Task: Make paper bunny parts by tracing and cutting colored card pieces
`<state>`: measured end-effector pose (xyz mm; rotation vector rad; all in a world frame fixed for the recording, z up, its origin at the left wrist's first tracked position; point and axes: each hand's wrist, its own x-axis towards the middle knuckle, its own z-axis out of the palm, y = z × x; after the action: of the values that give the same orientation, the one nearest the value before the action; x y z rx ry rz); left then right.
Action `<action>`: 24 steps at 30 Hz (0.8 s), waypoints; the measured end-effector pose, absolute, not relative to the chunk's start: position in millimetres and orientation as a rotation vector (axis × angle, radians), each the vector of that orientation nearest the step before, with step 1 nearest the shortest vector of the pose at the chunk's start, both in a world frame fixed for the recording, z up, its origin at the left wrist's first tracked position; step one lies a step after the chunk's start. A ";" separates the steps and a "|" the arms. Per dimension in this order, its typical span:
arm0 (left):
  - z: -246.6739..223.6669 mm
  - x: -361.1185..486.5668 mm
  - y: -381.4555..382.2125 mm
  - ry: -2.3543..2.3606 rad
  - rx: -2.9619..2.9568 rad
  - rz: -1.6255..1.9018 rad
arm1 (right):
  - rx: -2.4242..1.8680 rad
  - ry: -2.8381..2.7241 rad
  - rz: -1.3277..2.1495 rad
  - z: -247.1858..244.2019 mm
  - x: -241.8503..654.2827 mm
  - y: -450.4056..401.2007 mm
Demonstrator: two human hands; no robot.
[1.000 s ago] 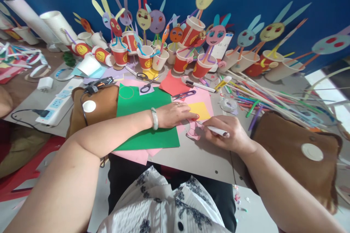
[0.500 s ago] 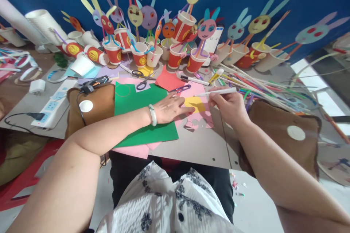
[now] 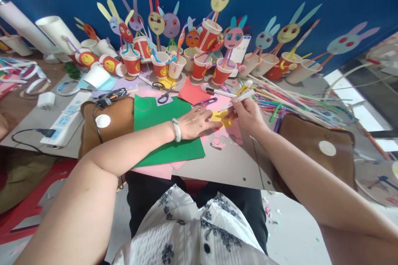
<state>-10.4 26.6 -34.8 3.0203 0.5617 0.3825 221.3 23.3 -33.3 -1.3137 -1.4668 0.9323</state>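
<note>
My left hand (image 3: 194,123) lies over the right part of a green sheet (image 3: 155,112), its fingers spread and its fingertips on a small yellow paper piece (image 3: 226,119). Closed around a white pen (image 3: 244,96), my right hand (image 3: 248,116) rests at the right side of that yellow piece, with the pen tip just above it. Pink paper (image 3: 230,132) with cut-out round bits lies under and around the yellow piece. Behind my left hand are a purple-handled cutter (image 3: 207,102) and a red sheet (image 3: 193,91).
Paper cups with rabbit-face figures (image 3: 220,70) line the back. Scissors (image 3: 163,98) and a black-capped marker (image 3: 217,92) lie in front of them. Pipe cleaners (image 3: 289,99) and a brown cushion (image 3: 311,153) are at right; a power strip (image 3: 66,118) is at left.
My right hand has moved slightly left, bringing the pen over the yellow piece with a steeper tilt. My left hand stays on the paper. The view has shifted a little.
</note>
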 end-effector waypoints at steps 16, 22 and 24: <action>-45.0 -11.3 36.1 0.393 2.948 0.458 | -1.183 -1.350 0.957 -53.9 217.7 14.9; -45.5 -11.6 37.1 0.369 2.911 0.511 | -1.201 -1.435 0.924 -50.1 217.9 12.3; -45.1 -11.7 36.9 0.366 2.912 0.512 | -1.209 -1.439 0.921 -50.2 218.0 12.1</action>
<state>-11.7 36.9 -45.1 2.9117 0.3658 0.5122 218.0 12.1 -50.2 -1.2091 -1.4390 0.9211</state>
